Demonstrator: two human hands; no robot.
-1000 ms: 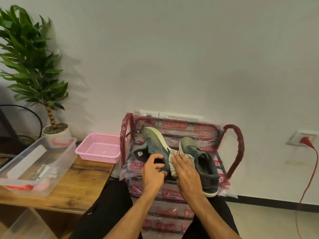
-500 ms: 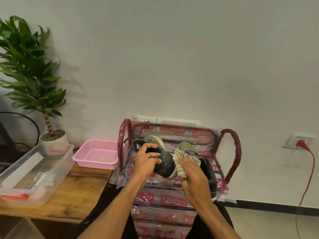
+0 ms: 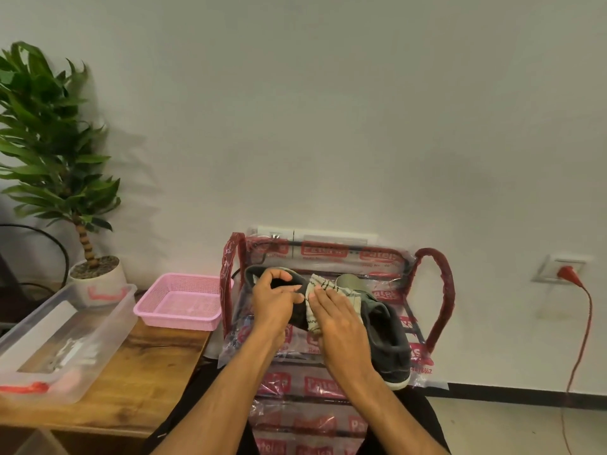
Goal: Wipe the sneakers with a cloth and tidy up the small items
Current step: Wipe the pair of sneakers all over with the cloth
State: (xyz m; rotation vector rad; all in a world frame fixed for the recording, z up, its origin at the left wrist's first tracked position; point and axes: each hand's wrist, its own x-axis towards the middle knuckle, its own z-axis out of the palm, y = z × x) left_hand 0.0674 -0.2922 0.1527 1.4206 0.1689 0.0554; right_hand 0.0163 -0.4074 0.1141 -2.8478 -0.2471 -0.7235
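Centre frame, the left hand (image 3: 274, 303) curls round the collar of a dark sneaker (image 3: 299, 315), lifting it tilted off a shoe rack (image 3: 440, 290) wrapped in printed plastic. The right hand (image 3: 338, 320) lies with straight fingers on a pale striped cloth (image 3: 328, 290), pressing it to that shoe's side. A second sneaker (image 3: 387, 336) sits on the rack just right of them (its white sole edge shows at the heel). At lower left, a wooden table (image 3: 147, 372) bears a pink basket (image 3: 177, 321) and a clear plastic box (image 3: 98, 343); a potted plant (image 3: 49, 142) stands behind them.
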